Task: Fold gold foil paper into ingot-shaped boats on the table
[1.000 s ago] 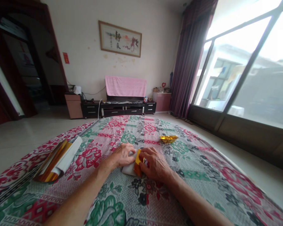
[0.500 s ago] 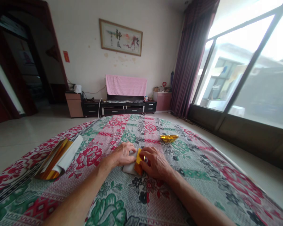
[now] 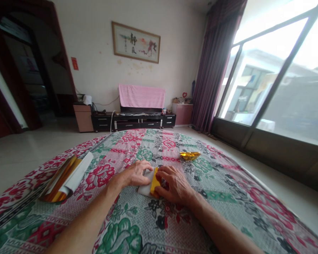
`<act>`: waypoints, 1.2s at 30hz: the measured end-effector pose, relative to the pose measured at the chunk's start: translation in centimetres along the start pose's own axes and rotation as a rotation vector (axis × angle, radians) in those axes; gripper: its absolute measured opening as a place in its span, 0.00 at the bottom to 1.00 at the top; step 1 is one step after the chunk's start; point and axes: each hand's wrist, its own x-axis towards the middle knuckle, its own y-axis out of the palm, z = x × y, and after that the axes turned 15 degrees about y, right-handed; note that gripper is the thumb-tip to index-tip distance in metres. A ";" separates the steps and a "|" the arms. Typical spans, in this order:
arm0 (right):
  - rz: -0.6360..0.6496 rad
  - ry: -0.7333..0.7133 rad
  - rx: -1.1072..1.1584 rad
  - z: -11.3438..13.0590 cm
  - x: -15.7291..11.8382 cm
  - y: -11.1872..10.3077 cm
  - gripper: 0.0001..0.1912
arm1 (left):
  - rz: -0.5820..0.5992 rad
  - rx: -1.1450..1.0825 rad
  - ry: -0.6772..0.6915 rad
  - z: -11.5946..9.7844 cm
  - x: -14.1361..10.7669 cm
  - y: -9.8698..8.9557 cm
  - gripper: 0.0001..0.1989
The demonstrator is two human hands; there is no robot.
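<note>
A small sheet of gold foil paper (image 3: pixel 155 181) lies in front of me, its white side partly showing and a gold strip folded up along its right part. My left hand (image 3: pixel 138 173) rests on the white left part, thumb and fingers bent, holding it against the cloth. At the gold fold, my right hand (image 3: pixel 175 184) has thumb and fingers closed on the strip; its fingertips are partly hidden. Beyond my right hand stands a folded gold paper ingot (image 3: pixel 190 155). To the left lies a loosely curled stack of gold and white paper sheets (image 3: pixel 65 180).
A flowered cloth (image 3: pixel 127 225) covers the round table. Past its far edge stands a low black cabinet (image 3: pixel 137 124) with a pink cloth (image 3: pixel 141 95) draped over something on it. A large window (image 3: pixel 267 77) and purple curtain (image 3: pixel 209 70) are at the right.
The gold strip under my right hand now lies flatter and looks smoother. My right fingers have shifted slightly along it. My left hand has drawn slightly left, baring more white paper.
</note>
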 end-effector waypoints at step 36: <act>-0.064 -0.016 0.139 -0.3 0.0 0.2 0.19 | -0.288 -0.720 -0.367 0.2 0.2 0.6 0.30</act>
